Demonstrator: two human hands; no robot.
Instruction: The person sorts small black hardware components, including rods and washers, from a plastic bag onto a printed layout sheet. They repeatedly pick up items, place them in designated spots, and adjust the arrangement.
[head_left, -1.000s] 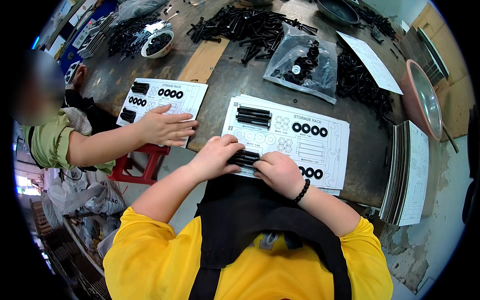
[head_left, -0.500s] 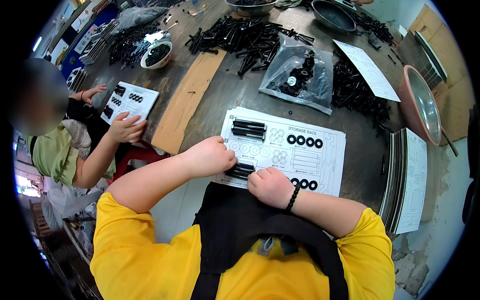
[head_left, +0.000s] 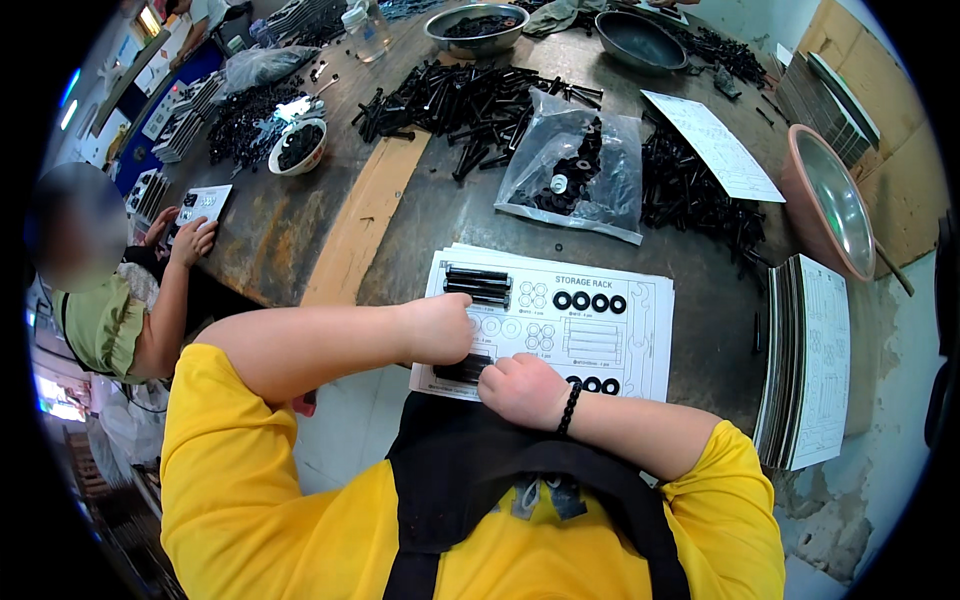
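Observation:
A white printed card [head_left: 655,335] lies before me on top of other sheets. Black bolts [head_left: 478,284] rest side by side at its upper left, with a second group of black bolts [head_left: 458,370] below. Black washers [head_left: 587,300] form a row at the upper right; more washers [head_left: 597,385] sit lower down, partly behind my right hand. My left hand [head_left: 442,328] is closed over the card between the two bolt groups, its fingertips hidden. My right hand [head_left: 522,390] is closed beside the lower bolts; whatever its fingers hold is hidden.
A bag of black washers [head_left: 575,185], a heap of bolts [head_left: 450,105] and a cardboard strip [head_left: 365,220] lie beyond. Stacked cards [head_left: 800,370] and a pink-rimmed basin [head_left: 830,200] stand right. At left, a co-worker holds a card [head_left: 205,203] near a bowl [head_left: 298,160].
My left hand has moved from the lower bolts up toward the upper group. My right hand stays by the lower bolts. The co-worker's card has moved farther away. The whole view has shifted slightly.

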